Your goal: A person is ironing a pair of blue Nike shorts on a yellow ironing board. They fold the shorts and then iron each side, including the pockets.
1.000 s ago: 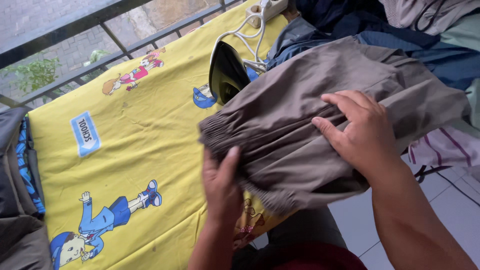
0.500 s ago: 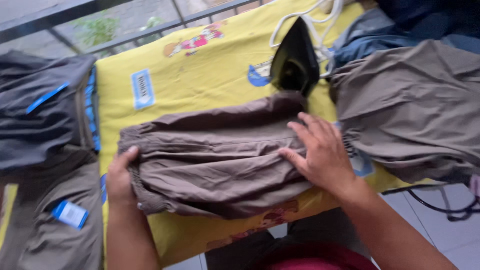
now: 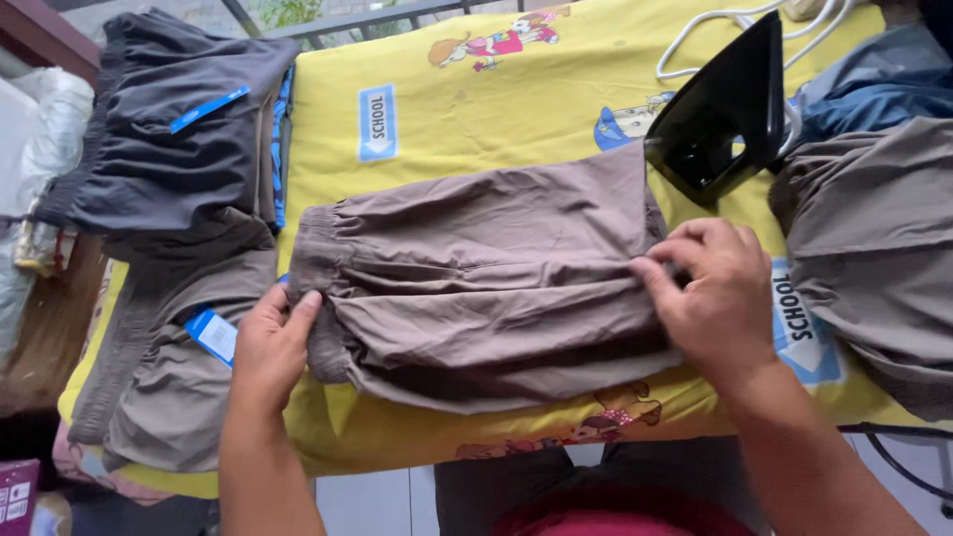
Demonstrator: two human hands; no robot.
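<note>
Brown shorts (image 3: 486, 278), folded, are now lying flat across the middle of the yellow cartoon-print ironing pad (image 3: 476, 119), having been carried leftward, away from the loose brown garment (image 3: 874, 258) on the right that they were lying on 1 second ago. The left hand (image 3: 270, 347) is gripping the elastic waistband, fingers curled over its edge. The right hand (image 3: 710, 293) is pinching the hem end, fingers bent onto the cloth. The fold looks finished, so the piece seems nearly ready for stacking. A black iron (image 3: 725, 114) is standing just beyond the right hand. 2 finished garments, dark grey shorts (image 3: 169, 149) and brown shorts with a blue tag (image 3: 169, 367), are lying at the left.
</note>
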